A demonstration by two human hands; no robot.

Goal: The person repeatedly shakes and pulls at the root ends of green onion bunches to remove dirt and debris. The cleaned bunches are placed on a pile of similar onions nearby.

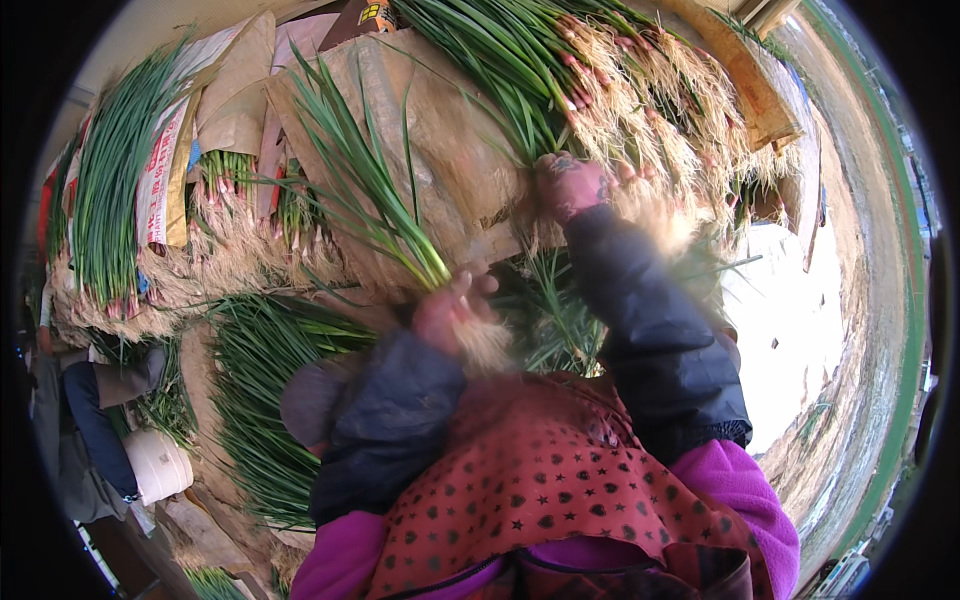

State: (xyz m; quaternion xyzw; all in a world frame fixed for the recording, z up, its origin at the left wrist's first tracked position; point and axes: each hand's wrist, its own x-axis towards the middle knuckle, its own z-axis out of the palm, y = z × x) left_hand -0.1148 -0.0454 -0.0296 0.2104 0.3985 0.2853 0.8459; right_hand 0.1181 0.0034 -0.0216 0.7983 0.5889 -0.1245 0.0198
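Note:
My left hand (pixel 450 311) is closed round the lower stems of a small bunch of green onions (pixel 390 217). Their long leaves point up and left, and pale roots hang below the fist. My right hand (pixel 571 186), blurred, grips a few rooty stems at the lower edge of a large pile of green onions (pixel 495 60). That pile lies with its leaves to the left and its reddish bulbs and straw-coloured roots to the right. Between the hands is a brown woven sack (pixel 465 165). Loose green leaves (pixel 555 307) lie below my right forearm.
More green onions (pixel 127 187) lie in bundles at the left among printed sacks (pixel 165 165). Another heap (pixel 262 405) is by my left elbow. A person in dark clothes (pixel 90 427) is at the far left, beside a whitish round container (pixel 157 465). White sheeting (pixel 787 322) covers ground at right.

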